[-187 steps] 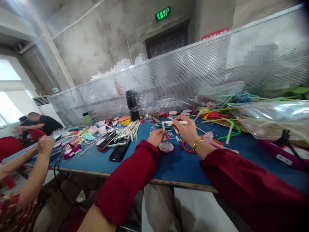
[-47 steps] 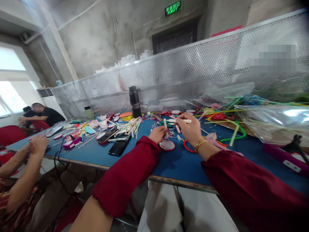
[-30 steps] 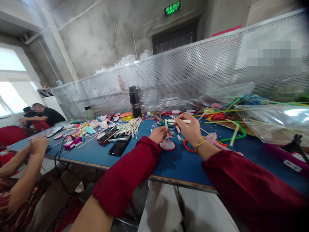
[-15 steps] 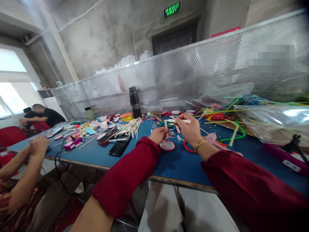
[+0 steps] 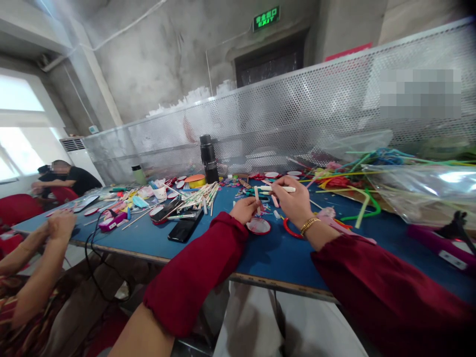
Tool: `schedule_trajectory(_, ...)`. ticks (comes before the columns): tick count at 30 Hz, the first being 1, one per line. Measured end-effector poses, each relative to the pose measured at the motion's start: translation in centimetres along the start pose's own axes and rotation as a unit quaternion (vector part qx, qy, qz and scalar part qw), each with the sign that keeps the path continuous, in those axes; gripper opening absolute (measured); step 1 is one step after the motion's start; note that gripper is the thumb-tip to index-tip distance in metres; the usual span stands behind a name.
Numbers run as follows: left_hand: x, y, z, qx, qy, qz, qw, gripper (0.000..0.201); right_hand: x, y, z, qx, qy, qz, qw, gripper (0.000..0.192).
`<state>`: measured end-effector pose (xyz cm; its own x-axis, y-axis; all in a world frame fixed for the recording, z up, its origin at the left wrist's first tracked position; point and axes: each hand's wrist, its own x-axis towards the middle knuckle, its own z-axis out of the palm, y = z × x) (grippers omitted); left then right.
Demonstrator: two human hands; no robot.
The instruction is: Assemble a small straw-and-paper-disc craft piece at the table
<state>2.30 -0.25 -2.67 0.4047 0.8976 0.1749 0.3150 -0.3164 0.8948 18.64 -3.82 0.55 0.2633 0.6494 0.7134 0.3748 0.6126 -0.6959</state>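
Note:
My left hand (image 5: 245, 210) is closed around a short, flat pale stick (image 5: 256, 194), which looks like a wooden craft stick and stands nearly upright from the fingertips. In my right hand (image 5: 295, 199) is a white marker pen (image 5: 286, 189), held in a writing grip. Its tip points left toward the stick; whether they touch I cannot tell. Just below my left fingers lies a round, red-rimmed white disc (image 5: 259, 226) on the blue table (image 5: 275, 258). A red ring (image 5: 292, 229) rests under my right wrist.
Left of my hands are a black phone (image 5: 182, 229), a heap of patterned paper sticks (image 5: 204, 196) and a black bottle (image 5: 208, 159). Plastic bags (image 5: 439, 191) and colourful strips lie right, near a purple power strip (image 5: 442, 245). A co-worker's hands (image 5: 61, 223) rest at far left.
Very little differs. The whole view has shifted slightly; both hands keep hold of the stick and the marker pen in nearly the same pose.

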Motion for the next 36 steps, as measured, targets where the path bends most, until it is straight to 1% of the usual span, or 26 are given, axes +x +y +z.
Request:
schedule_trajectory(5, 0.2, -0.3, -0.1, -0.001, 0.002, 0.010, 1.000, 0.028, 0.1, 0.5, 0.0, 0.010, -0.020, 0.010, 1.000, 0.015)
schedule_trajectory(13, -0.1, 0.1, -0.2, -0.010, 0.001, 0.008, 1.000, 0.028, 0.2, 0.5, -0.1, 0.003, -0.013, 0.000, 1.000, 0.015)
schedule_trajectory(17, 0.1, -0.1, -0.2, -0.015, -0.002, 0.005, 1.000, 0.031, 0.2, 0.4, -0.1, 0.010, -0.005, 0.013, 1.000, 0.014)
schedule_trajectory(22, 0.3, -0.3, -0.2, -0.019, 0.002, 0.011, 1.000, 0.030, 0.3, 0.7, 0.1, 0.023, -0.003, 0.009, 1.000, 0.014)
schedule_trajectory(25, 0.2, -0.2, -0.2, -0.016, -0.003, 0.013, 1.000, 0.029, 0.3, 0.7, 0.1, 0.035, -0.008, 0.015, 0.999, 0.014)
schedule_trajectory(28, 0.2, -0.1, -0.2, -0.016, 0.000, 0.010, 1.000, 0.030, 0.2, 0.5, 0.0, 0.022, -0.015, 0.015, 1.000, 0.013)
schedule_trajectory(32, 0.4, -0.6, -0.1, -0.015, 0.006, 0.017, 1.000, 0.033, 0.2, 0.4, 0.0, 0.020, 0.001, 0.003, 1.000, 0.013)
schedule_trajectory(36, 0.7, -1.0, -0.2, -0.022, 0.000, 0.026, 0.999, 0.031, 0.2, 0.9, 0.2, 0.021, -0.019, 0.002, 1.000, 0.015)
